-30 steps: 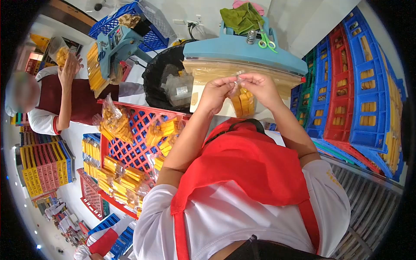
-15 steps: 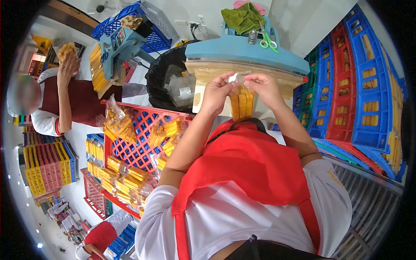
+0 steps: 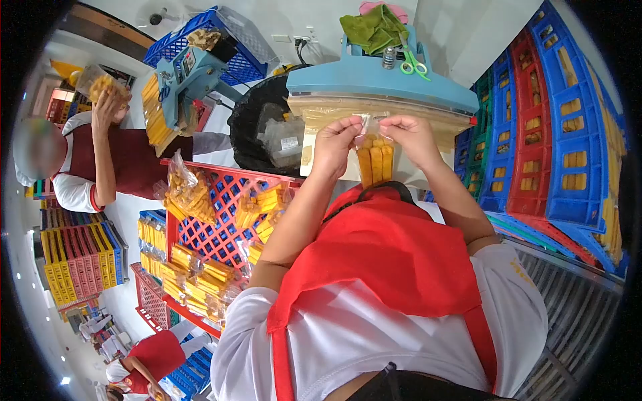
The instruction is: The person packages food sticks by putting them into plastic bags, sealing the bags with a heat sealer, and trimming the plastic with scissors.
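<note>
A clear plastic bag of yellow sticks (image 3: 375,160) hangs upright between my hands, in front of the blue sealing machine (image 3: 381,91). My left hand (image 3: 338,144) pinches the left side of the bag's top edge. On the opposite corner, my right hand (image 3: 411,139) has its thumb and fingertips closed. The plastic between them looks spread flat. Green-handled scissors (image 3: 413,65) and a green cloth (image 3: 374,29) lie on top of the machine.
Left of me, a red crate (image 3: 200,170) holds bagged yellow sticks. A black-lined bin (image 3: 251,120) stands behind it. Stacked crates (image 3: 531,134) rise at the right. A co-worker (image 3: 127,157) at the left holds a bag beside another sealer (image 3: 187,73); more people are at lower left.
My hands have drawn the bag's gathered top out flat, and the bag now faces me more squarely. The co-worker's raised bag has shifted, and a person at lower left has come further into view.
</note>
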`<state>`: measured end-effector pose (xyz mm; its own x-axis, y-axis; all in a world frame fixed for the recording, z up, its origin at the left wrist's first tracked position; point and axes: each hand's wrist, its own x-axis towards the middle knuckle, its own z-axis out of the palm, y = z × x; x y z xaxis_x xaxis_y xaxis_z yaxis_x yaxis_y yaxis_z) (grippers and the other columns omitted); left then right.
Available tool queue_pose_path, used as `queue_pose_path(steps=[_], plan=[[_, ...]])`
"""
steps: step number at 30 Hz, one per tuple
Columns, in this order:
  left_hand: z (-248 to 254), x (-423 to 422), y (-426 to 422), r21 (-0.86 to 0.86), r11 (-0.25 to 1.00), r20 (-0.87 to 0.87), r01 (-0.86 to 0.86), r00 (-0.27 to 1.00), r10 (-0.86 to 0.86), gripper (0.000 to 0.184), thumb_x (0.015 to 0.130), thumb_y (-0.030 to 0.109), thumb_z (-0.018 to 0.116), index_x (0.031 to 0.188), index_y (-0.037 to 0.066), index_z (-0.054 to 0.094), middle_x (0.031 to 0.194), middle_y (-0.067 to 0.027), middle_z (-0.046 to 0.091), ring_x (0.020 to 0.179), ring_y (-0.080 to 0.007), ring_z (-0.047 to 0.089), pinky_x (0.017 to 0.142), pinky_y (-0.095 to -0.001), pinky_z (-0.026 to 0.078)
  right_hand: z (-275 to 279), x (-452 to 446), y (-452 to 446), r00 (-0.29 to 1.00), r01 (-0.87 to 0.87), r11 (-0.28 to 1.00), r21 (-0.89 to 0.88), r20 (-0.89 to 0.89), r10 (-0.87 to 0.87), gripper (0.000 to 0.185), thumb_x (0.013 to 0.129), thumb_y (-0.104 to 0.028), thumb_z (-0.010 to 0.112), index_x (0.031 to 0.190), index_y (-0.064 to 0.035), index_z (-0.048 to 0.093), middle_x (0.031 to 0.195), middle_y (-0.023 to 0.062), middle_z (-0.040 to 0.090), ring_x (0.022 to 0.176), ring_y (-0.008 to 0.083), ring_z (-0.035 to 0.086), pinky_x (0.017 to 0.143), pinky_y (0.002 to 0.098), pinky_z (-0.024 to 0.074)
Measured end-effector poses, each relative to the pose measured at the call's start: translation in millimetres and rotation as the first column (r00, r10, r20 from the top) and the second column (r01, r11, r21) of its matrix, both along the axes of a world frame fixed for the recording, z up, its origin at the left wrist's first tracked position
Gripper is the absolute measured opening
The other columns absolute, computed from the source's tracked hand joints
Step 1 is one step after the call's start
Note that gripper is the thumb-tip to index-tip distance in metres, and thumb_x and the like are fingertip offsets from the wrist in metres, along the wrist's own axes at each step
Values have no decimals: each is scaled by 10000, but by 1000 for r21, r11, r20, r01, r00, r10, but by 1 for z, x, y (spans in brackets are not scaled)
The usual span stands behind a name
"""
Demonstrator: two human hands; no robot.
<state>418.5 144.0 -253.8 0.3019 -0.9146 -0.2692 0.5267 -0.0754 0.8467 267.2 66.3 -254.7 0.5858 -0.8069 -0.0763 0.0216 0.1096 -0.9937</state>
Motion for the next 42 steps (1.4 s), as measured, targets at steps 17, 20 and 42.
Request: queue_pose_path(steps=[17, 20, 42], plan=[[-3, 10, 1, -86, 962, 709, 258, 694, -122, 199, 750, -8, 515, 904, 47, 628, 842, -50, 598, 808, -124, 525, 722, -238, 404, -20, -6, -6, 1000, -10, 981, -192, -9, 9, 114, 762, -2, 558, 866, 14, 602, 804, 26, 606, 733, 67, 539, 668, 189, 420], [1, 18, -3, -26, 933, 709, 359, 665, -236, 215, 768, 6, 516, 955, 43, 614, 894, -64, 596, 822, -118, 525, 740, -234, 402, -21, -2, -5, 985, -16, 993, -116, 170, 36, 164, 761, -6, 563, 924, 12, 569, 815, 18, 593, 758, 77, 545, 693, 187, 414], [-54, 6, -19, -4, 967, 390, 253, 891, -232, 324, 851, 188, 491, 1089, -31, 488, 968, -40, 546, 919, -106, 471, 795, -251, 382, -66, -9, -33, 993, 113, 957, 266, -13, -113, 105, 779, -136, 571, 779, -32, 585, 687, -10, 548, 595, 57, 472, 557, 207, 374]])
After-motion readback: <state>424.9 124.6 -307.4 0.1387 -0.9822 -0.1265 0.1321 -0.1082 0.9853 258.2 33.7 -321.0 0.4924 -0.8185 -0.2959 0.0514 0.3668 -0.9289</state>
